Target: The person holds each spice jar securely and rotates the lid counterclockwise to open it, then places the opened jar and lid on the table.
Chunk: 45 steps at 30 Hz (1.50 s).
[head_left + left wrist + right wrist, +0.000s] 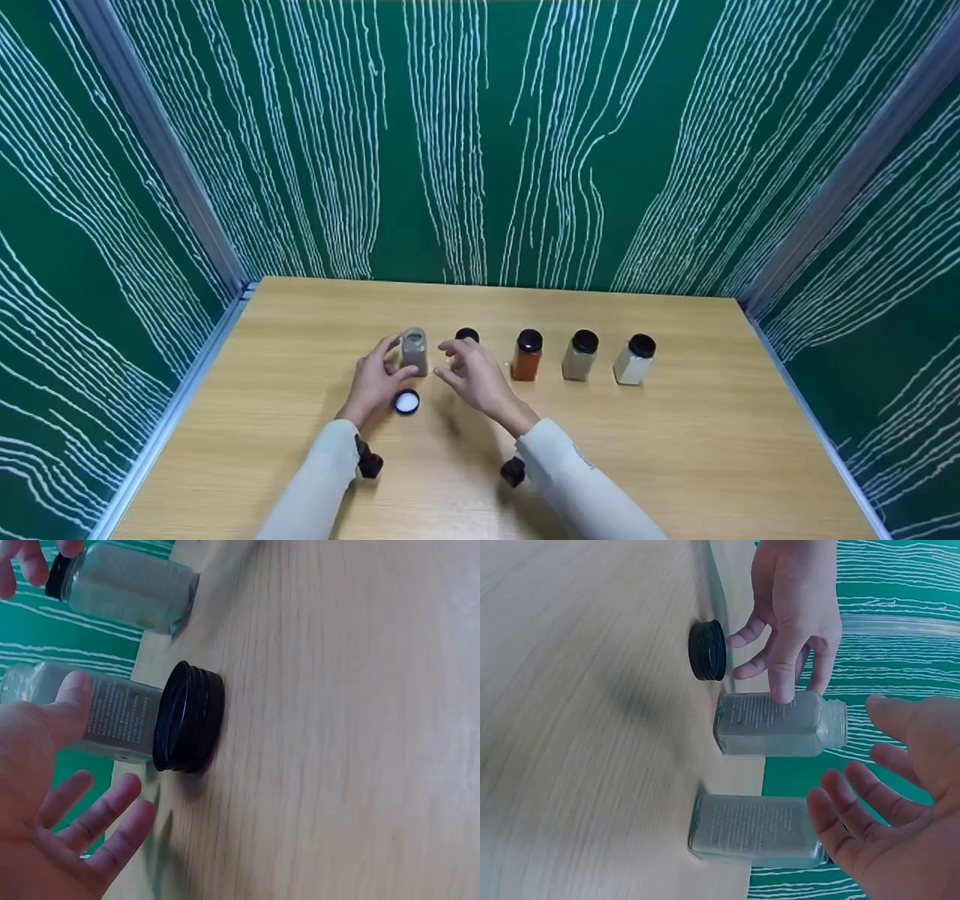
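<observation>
An uncapped glass spice jar with grey contents stands upright on the table. My left hand holds it between thumb and forefinger, the other fingers spread apart in the left wrist view. Its black screw lid lies upside down just in front, white liner facing up. My right hand hovers to the right of the open jar with relaxed fingers and nothing in them. Behind that hand stands a second jar, capped in black; the hand hides most of it in the head view.
Farther right on the wooden table are three capped jars in a row: one with orange-red contents, one greyish, one whitish. Green panels with white wavy lines rise behind and at both sides.
</observation>
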{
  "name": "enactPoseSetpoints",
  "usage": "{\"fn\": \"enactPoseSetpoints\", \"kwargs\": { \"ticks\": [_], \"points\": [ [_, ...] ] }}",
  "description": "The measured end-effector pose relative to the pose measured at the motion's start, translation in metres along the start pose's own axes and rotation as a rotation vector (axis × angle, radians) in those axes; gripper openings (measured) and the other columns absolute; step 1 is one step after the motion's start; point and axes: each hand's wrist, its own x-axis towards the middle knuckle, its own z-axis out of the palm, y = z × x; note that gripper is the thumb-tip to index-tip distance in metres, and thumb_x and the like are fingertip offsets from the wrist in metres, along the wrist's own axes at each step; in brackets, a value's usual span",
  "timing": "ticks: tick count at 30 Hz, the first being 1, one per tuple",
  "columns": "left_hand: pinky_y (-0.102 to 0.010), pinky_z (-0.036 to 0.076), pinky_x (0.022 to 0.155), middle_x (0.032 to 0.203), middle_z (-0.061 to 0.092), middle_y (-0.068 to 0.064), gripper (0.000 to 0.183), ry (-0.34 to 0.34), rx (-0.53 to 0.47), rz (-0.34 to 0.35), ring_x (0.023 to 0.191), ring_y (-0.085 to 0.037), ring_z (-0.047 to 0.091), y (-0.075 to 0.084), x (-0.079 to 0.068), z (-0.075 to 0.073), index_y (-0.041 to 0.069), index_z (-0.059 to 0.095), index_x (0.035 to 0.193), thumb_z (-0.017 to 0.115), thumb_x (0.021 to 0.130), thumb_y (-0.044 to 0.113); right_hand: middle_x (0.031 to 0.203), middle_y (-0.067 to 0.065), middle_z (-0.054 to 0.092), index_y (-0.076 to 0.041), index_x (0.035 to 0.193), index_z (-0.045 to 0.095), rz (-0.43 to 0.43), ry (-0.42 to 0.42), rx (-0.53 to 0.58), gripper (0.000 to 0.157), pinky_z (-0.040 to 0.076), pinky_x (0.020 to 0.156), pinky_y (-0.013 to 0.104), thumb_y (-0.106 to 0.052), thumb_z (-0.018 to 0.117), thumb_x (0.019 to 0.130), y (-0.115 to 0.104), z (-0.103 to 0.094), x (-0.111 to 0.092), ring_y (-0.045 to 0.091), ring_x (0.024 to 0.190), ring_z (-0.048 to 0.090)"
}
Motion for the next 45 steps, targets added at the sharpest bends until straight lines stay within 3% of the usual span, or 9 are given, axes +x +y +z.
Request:
{"fn": "enactPoseSetpoints", "kwargs": {
  "ticks": [6,10,20,24,29,33,37,45],
  "points": [
    [-0.035,0.049,0.077,0.145,0.056,-0.012,0.074,0.066,0.006,-0.007,0.095,-0.025,0.062,0.005,-0.008,0.003,0.016,0.045,0.154,0.081,0.089,0.021,0.113,0.014,0.064,-0.006,0.126,0.065,0.029,0.029,0.032,0.035,0.058,0.085,0.035,-0.019,0.074,0.095,0.003,-0.008,-0.005,0.024,0.100,0.069],
    [-0.039,0.049,0.081,0.148,0.052,-0.014,0.076,0.123,0.018,0.016,0.104,-0.032,0.061,0.009,-0.015,0.005,0.016,0.043,0.154,0.082,0.089,0.024,0.114,0.017,0.064,-0.003,0.125,0.066,0.022,0.061,0.080,0.034,0.058,0.086,0.038,-0.015,0.075,0.095,0.007,-0.011,-0.009,0.028,0.101,0.070],
    [-0.040,0.050,0.076,0.125,0.058,-0.010,0.055,0.255,0.020,0.131,0.094,-0.027,0.060,0.018,-0.030,0.014,0.007,0.056,0.133,0.084,0.087,0.018,0.111,0.016,0.070,0.000,0.123,0.068,-0.005,0.187,-0.002,0.034,0.059,0.077,0.039,-0.013,0.076,0.093,0.020,-0.023,-0.017,0.030,0.092,0.069],
    [-0.046,0.053,0.078,0.118,0.060,-0.012,0.050,0.252,-0.014,0.168,0.093,-0.029,0.062,0.023,-0.034,0.018,0.007,0.058,0.128,0.084,0.086,0.015,0.110,0.018,0.071,0.000,0.123,0.068,-0.005,0.217,0.000,0.034,0.060,0.074,0.043,-0.012,0.076,0.093,0.024,-0.027,-0.019,0.033,0.090,0.070],
    [-0.048,0.054,0.080,0.116,0.062,-0.011,0.049,0.236,-0.019,0.192,0.093,-0.031,0.064,0.027,-0.035,0.023,0.007,0.058,0.127,0.084,0.086,0.015,0.108,0.017,0.071,0.000,0.123,0.068,-0.036,0.265,-0.031,0.034,0.059,0.068,0.037,-0.013,0.077,0.092,0.028,-0.028,-0.019,0.032,0.085,0.071],
    [-0.050,0.055,0.081,0.116,0.064,-0.010,0.048,0.227,-0.029,0.206,0.092,-0.034,0.065,0.029,-0.035,0.026,0.006,0.060,0.126,0.084,0.086,0.015,0.107,0.017,0.071,0.000,0.122,0.068,-0.051,0.285,-0.028,0.034,0.060,0.069,0.041,-0.011,0.078,0.091,0.029,-0.028,-0.019,0.034,0.084,0.071],
    [-0.051,0.055,0.080,0.112,0.066,-0.007,0.045,0.220,-0.011,0.222,0.088,-0.030,0.065,0.030,-0.033,0.030,0.007,0.061,0.125,0.084,0.086,0.015,0.108,0.017,0.071,0.000,0.122,0.068,-0.033,0.283,-0.024,0.034,0.060,0.071,0.045,-0.010,0.078,0.091,0.030,-0.029,-0.019,0.034,0.085,0.071],
    [-0.044,0.057,0.080,0.110,0.069,-0.008,0.042,0.203,-0.008,0.216,0.084,-0.020,0.065,0.035,-0.030,0.039,0.007,0.064,0.122,0.084,0.086,0.013,0.110,0.019,0.070,0.000,0.124,0.067,-0.005,0.275,-0.030,0.036,0.060,0.072,0.038,-0.010,0.077,0.091,0.031,-0.029,-0.019,0.029,0.088,0.070]
  ]
}}
